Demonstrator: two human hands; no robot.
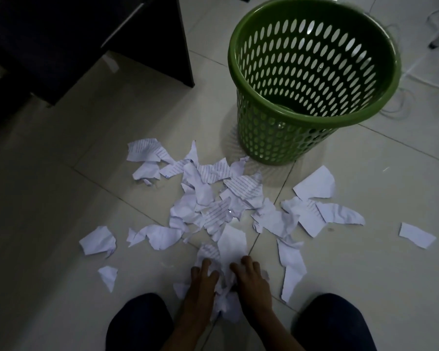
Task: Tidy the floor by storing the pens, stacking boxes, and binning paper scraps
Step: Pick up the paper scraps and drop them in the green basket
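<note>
I am crouched over the floor (86, 173) with my knees at the bottom of the view, and both hands are down among the paper scraps (213, 211). My left hand (203, 277) and right hand (251, 279) sit close together, fingers bent over a crumpled bunch (226, 302) that is squeezed between them. As far as I can judge, each hand is gripping its side of that bunch rather than lying flat on it.

The other scraps lie loose on the tiles in front of me, thickest in the middle. A few outliers sit well apart, such as one piece far to the right (416, 235) and a small one to the left (108, 276). The green bin (276, 138) stands upright beyond the pile, to the right, its nearest wall just beside the furthest scraps. I cannot see anything in the part of it that shows. A dark piece of furniture (86, 34) fills the upper left. No pens or boxes are in view.

This paper should weigh almost nothing. It is thin and soft, it crushes easily, and it will probably slide on the smooth tiles. Flat pieces would be hard to pick up by an edge, so I think it is better to sweep them inward and bunch them. Then I can hold the wad from both sides, cupping underneath. Small bits may slip out on the way to the bin, so the squeeze should be firm.
</note>
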